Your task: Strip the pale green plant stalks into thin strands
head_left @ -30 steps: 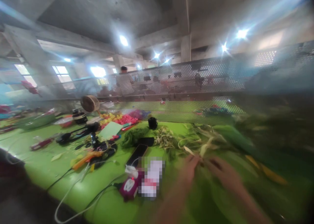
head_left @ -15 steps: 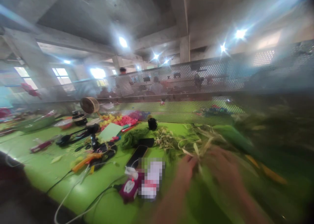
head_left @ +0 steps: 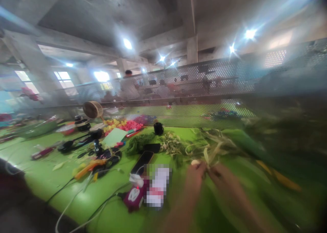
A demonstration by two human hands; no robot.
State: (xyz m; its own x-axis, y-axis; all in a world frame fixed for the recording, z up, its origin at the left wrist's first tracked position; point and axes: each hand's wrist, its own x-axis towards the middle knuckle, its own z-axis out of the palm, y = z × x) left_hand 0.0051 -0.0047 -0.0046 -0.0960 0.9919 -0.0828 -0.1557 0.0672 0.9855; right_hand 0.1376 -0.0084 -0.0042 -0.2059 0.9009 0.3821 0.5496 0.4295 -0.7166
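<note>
My left hand (head_left: 196, 175) and my right hand (head_left: 221, 175) are close together over the green table (head_left: 184, 212), fingers closed in a pinch. A pale green leaf-like piece (head_left: 206, 155) rises from between them. Blur hides its lower end and how each finger grips it. Just beyond my hands lies a loose heap of pale green leafy strips (head_left: 222, 143). Some smaller dull-green sprigs (head_left: 171, 144) sit to the left of that heap.
Left of my hands lie a dark phone (head_left: 143, 162), a purple device (head_left: 134, 197) with cables and a yellow-orange corded tool (head_left: 89, 168). Farther back are pink and yellow pieces (head_left: 127, 125) and a small black container (head_left: 158, 128). A perforated metal divider (head_left: 184, 114) runs behind the table.
My right hand has moved down and left, closer to my left hand, and its fingers have drawn together. My left hand has barely shifted.
</note>
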